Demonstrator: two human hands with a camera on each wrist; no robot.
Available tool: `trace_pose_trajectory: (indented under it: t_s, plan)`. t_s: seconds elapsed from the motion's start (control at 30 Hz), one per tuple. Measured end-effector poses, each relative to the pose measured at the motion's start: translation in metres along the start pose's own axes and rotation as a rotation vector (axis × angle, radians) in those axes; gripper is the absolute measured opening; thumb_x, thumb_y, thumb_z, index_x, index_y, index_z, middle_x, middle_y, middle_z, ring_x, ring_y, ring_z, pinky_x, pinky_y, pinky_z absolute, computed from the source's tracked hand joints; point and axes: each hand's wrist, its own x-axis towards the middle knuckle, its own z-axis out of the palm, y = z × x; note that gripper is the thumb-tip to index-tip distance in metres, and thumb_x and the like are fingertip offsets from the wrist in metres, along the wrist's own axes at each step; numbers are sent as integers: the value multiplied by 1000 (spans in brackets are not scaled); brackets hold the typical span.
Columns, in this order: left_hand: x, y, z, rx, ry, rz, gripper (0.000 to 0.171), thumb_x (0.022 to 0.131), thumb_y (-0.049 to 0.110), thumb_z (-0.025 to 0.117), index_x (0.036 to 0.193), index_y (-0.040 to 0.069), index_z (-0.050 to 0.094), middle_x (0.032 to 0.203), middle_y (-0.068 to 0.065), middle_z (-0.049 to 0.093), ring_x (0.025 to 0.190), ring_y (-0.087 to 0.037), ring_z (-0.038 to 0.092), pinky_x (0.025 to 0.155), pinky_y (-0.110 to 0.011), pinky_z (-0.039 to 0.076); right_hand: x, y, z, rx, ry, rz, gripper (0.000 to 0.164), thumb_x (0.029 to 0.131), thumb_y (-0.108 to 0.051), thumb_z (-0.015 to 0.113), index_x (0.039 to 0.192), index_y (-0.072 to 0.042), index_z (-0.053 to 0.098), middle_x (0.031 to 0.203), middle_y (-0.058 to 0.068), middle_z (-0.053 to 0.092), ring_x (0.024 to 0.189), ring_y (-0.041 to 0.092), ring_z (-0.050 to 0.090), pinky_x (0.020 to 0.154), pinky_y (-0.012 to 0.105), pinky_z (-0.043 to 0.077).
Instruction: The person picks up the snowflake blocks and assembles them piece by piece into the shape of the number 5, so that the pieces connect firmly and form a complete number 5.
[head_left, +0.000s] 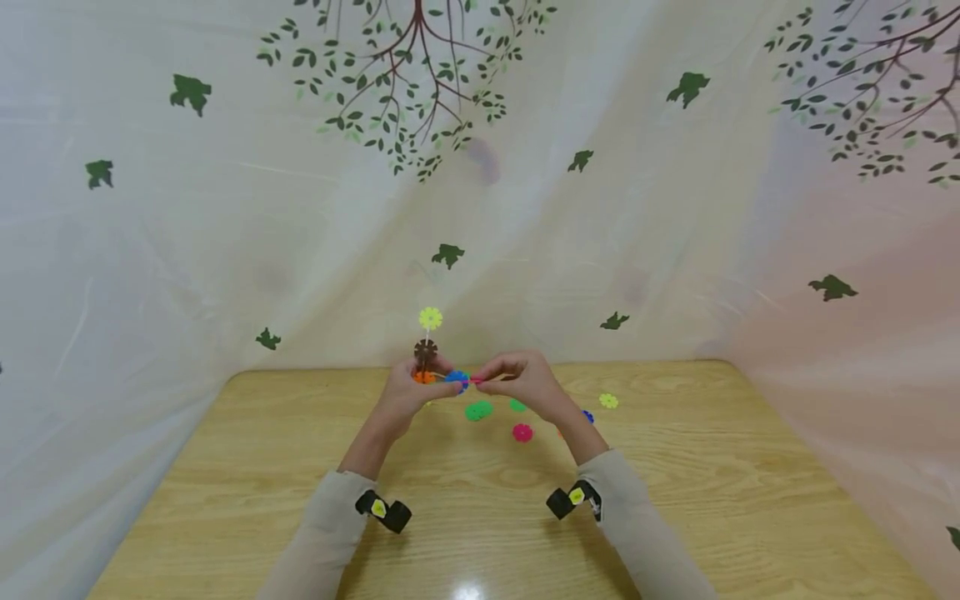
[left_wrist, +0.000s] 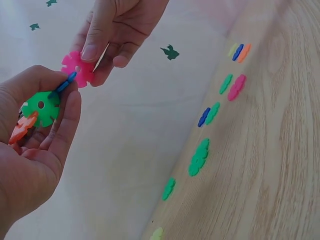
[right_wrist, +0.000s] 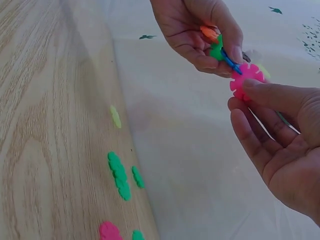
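Note:
Above the table, my left hand (head_left: 401,400) holds a joined set of flower-shaped, notched plastic discs. An orange disc (left_wrist: 23,128), a green disc (left_wrist: 34,104) and a blue disc (left_wrist: 63,85) show among its fingers, thumb and index finger pinching near the blue one. A brown disc (head_left: 425,349) and a yellow disc (head_left: 431,318) rise above that hand in the head view. My right hand (head_left: 527,386) pinches a pink disc (right_wrist: 248,75) between thumb and fingers. The pink disc's edge meets the blue disc's edge; how deep the notches sit is hard to tell.
Loose discs lie on the wooden table (head_left: 465,508) below and right of the hands: green discs (head_left: 478,410), a pink one (head_left: 522,432), a yellow one (head_left: 609,401) and a blue one (head_left: 588,416) partly behind the right forearm. A printed curtain (head_left: 525,275) hangs behind the table.

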Motion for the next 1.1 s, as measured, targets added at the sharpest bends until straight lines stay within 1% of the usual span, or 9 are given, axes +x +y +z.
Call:
trace_pose_trajectory:
  t_s: [0.1, 0.2, 0.33, 0.43, 0.53, 0.6, 0.7, 0.93, 1.1]
  plan:
    - [-1, -1, 0, 4, -13, 11, 30, 83, 4, 83, 105, -4, 65, 104, -10, 62, 93, -20, 60, 77, -27, 54, 0, -1, -4, 15, -33, 37, 14, 90, -6, 77, 103, 0, 78, 100, 10, 76, 90, 16, 72, 84, 33, 62]
    - [-1, -2, 1, -4, -23, 19, 33, 83, 3, 82, 108, -9, 63, 105, -16, 62, 88, -19, 64, 76, -26, 56, -1, -1, -10, 25, -70, 54, 15, 91, -5, 76, 104, 0, 77, 104, 15, 75, 91, 16, 73, 86, 36, 62]
    - [-2, -2, 2, -9, -26, 23, 33, 83, 2, 82, 107, -9, 63, 106, -23, 63, 86, -18, 66, 76, -25, 58, -2, 0, -18, 36, -126, 77, 18, 91, -4, 75, 107, 3, 74, 108, 20, 74, 92, 16, 73, 89, 45, 61]
    - [-3, -2, 2, -2, -27, 21, 31, 82, 3, 83, 105, -6, 64, 105, -20, 63, 88, -17, 66, 77, -25, 58, -5, 0, -25, 47, -171, 110, 24, 91, -2, 75, 113, 6, 71, 110, 18, 74, 93, 16, 74, 89, 44, 61]
    - [-4, -2, 2, -4, -31, 12, 30, 82, 2, 83, 105, -5, 64, 103, -12, 63, 88, -18, 67, 79, -25, 58, -10, 1, -31, 37, -220, 159, 29, 92, -2, 73, 119, 6, 68, 112, 20, 74, 95, 17, 73, 88, 38, 62]
    - [-4, -2, 2, -7, -37, 6, 31, 82, 1, 82, 106, -4, 64, 102, -7, 63, 88, -18, 68, 79, -25, 59, -13, 2, -35, 15, -255, 190, 31, 92, -3, 73, 121, 5, 67, 113, 24, 72, 96, 18, 73, 88, 34, 61]
    - [-4, -2, 2, -20, -45, 1, 30, 82, 0, 82, 106, -3, 64, 103, -5, 63, 89, -17, 69, 80, -25, 59, -16, 7, -39, -49, -298, 226, 31, 93, -6, 73, 122, 2, 68, 112, 25, 73, 95, 19, 73, 87, 32, 60]
    - [-4, -3, 2, -32, -64, 10, 28, 82, -2, 81, 105, -2, 65, 102, -5, 63, 90, -17, 68, 80, -25, 59, -24, 33, -48, -178, -360, 258, 34, 92, -8, 74, 122, 7, 67, 95, 12, 74, 84, 16, 68, 82, 33, 58]
    - [-4, -3, 3, -23, -67, 8, 27, 82, -2, 81, 105, -2, 65, 102, -4, 62, 93, -16, 66, 80, -24, 58, -29, 51, -52, -255, -375, 256, 28, 90, -8, 76, 115, 2, 72, 91, 10, 74, 79, 14, 65, 74, 30, 58]
